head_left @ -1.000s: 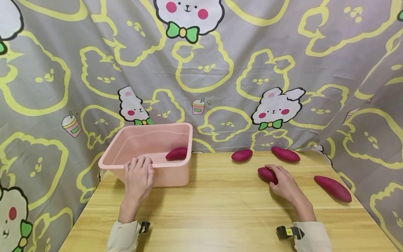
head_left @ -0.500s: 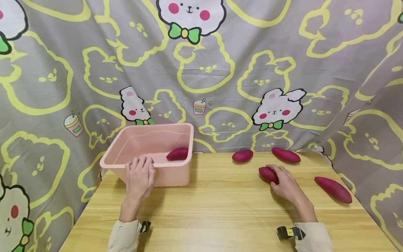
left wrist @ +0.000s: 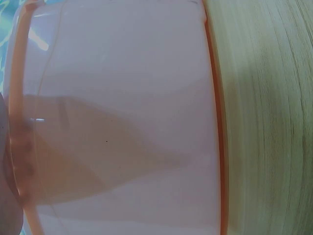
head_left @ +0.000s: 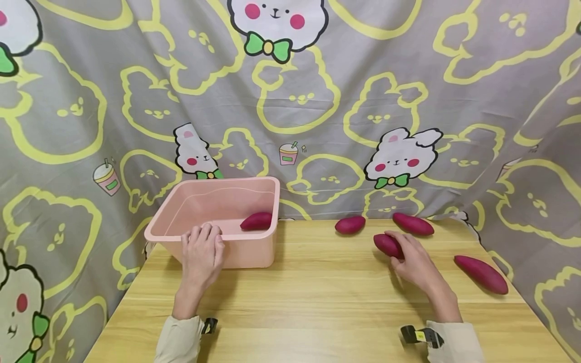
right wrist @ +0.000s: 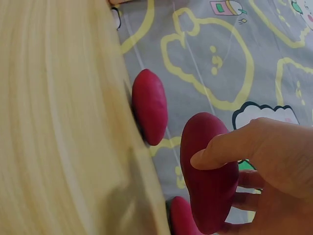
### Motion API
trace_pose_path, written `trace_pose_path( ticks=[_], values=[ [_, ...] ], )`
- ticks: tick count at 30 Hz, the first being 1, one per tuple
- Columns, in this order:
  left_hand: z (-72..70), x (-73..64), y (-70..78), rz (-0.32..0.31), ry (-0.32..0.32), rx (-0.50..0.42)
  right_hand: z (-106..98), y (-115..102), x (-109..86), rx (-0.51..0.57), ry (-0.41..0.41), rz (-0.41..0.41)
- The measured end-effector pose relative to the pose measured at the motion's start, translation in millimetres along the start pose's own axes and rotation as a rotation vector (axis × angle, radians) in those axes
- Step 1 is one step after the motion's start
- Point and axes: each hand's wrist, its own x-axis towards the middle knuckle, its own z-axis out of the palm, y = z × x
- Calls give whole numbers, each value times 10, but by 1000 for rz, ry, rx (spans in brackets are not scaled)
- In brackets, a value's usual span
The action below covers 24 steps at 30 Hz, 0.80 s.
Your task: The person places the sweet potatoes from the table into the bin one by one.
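Note:
My right hand (head_left: 414,262) grips a purple-red sweet potato (head_left: 387,245) on the right half of the table. In the right wrist view the thumb lies across the near face of this sweet potato (right wrist: 208,181), with the fingers round its other side. On the left, my left hand (head_left: 202,254) holds the front rim of a pink plastic bin (head_left: 247,252), fingers curled over the edge. One sweet potato (head_left: 256,221) lies inside the bin, partly hidden by its right wall. The left wrist view is filled mostly by the bin's outer wall (left wrist: 132,58).
Behind the held one lie two more sweet potatoes, a short one (head_left: 350,225) and a longer one (head_left: 413,224), near the table's back edge. Another long sweet potato (head_left: 481,274) lies at the right edge. A patterned grey curtain (head_left: 308,126) hangs right behind the wooden table (head_left: 308,312).
My right hand has lifted slightly with the sweet potato, which now sits a little higher in the head view. My left hand stays on the bin's rim.

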Motion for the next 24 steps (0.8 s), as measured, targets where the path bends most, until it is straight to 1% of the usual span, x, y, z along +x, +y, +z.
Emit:
trace_pose_path(
  ticks=[6,15,24],
  values=[
    [-1,-1,0,4,5,1,-45,-57,12,-32,43,-46],
    [-6,3,5,6,3,-4,-78,-144,23,-40,58,-62],
    [-13,7,14,3,5,-3,-124,-234,28,-53,97,-95]
  ],
)
